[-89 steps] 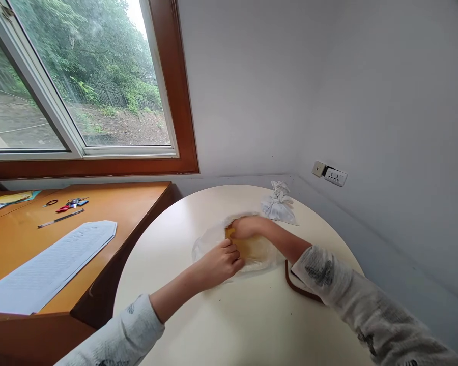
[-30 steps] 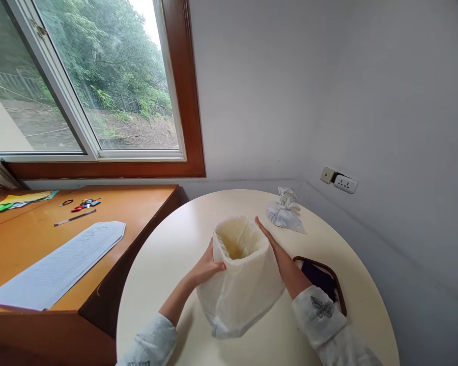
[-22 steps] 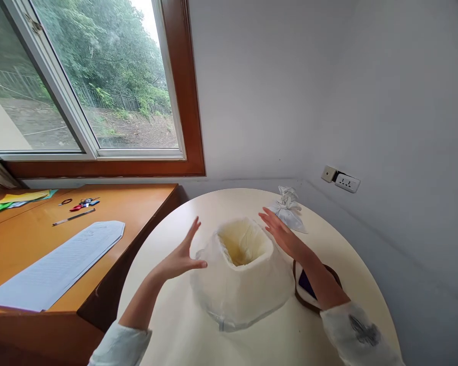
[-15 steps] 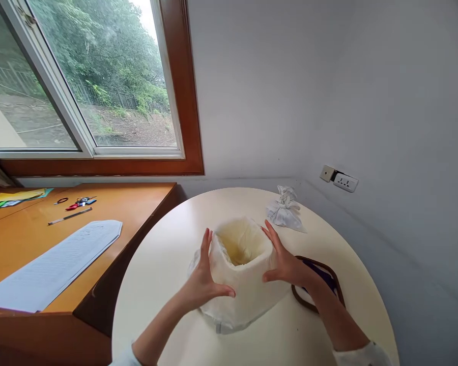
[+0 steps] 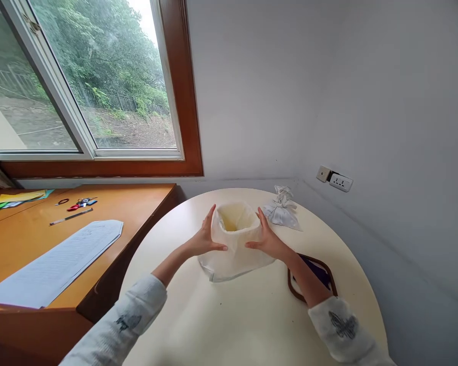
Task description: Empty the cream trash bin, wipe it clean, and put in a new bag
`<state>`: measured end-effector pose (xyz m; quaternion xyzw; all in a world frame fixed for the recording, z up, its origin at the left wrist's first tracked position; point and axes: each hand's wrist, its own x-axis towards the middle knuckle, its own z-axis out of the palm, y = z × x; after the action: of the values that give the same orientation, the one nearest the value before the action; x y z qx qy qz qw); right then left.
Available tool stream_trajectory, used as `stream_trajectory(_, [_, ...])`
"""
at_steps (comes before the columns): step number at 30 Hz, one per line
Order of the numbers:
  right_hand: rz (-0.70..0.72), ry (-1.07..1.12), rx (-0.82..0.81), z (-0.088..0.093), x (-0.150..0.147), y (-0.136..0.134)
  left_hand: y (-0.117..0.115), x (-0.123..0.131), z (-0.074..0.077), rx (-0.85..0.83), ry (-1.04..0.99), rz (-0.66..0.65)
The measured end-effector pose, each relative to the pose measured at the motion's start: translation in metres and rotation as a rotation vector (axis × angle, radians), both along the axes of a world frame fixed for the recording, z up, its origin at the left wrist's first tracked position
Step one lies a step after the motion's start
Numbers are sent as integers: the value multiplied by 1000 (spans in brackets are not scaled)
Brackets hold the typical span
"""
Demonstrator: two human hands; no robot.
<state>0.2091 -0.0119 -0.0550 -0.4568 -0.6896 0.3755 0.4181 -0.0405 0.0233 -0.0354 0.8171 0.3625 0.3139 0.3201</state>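
Observation:
A pale wastebasket [image 5: 237, 246] stands upright on the round table, its mouth facing up. A thin translucent white bin liner [image 5: 244, 264] is turned down over its rim and hangs loose around the outside, spreading at the bottom. From the left, my left hand [image 5: 206, 239] presses the wastebasket's side, thumb across the front and fingers up near the rim. My right hand [image 5: 269, 241] holds the opposite side in the same way. Beyond it on the table sits a knotted white plastic bag [image 5: 283, 211]. Under my right forearm lies a brown rounded ring frame [image 5: 335, 284] with dark purple material inside.
The round cream table [image 5: 221, 330] stands against the wall by a socket [image 5: 341, 182]. To the left, a wooden desk [image 5: 137, 203] carries papers [image 5: 61, 259], a pen [image 5: 71, 217], keys [image 5: 84, 202], a dark band [image 5: 63, 201] and coloured folders [image 5: 15, 197]. A window [image 5: 99, 76] is above it.
The wastebasket with its liner has moved away from me, toward the back of the table. Both hands have moved with it and now sit closer against its sides.

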Motion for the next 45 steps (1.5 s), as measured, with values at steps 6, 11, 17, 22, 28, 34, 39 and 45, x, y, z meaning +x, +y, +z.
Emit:
stream_trajectory(6, [-81, -472, 11, 2, 30, -62, -61, -44, -14, 44, 332, 151])
stream_trajectory(11, [12, -707, 89, -13, 32, -120, -120, -58, -61, 171, 598, 147])
stream_trajectory(17, [231, -764, 9, -35, 33, -160, -146, -57, -82, 326, 777, -14])
stream_trajectory(22, [215, -774, -53, -43, 35, -171, -142, -55, -80, 365, 807, -52])
stream_trajectory(28, [192, -776, -51, -41, 37, -173, -140, -56, -90, 425, 780, -32])
stream_trajectory(34, [76, -741, 87, -43, 38, -173, -139, -53, -87, 425, 784, -36])
stream_trajectory(39, [-173, -766, 268, -53, 45, -168, -133, -51, -75, 348, 784, -126])
stream_trajectory(45, [-395, -932, 344, -68, 63, -155, -128, -49, -51, 257, 803, -214])
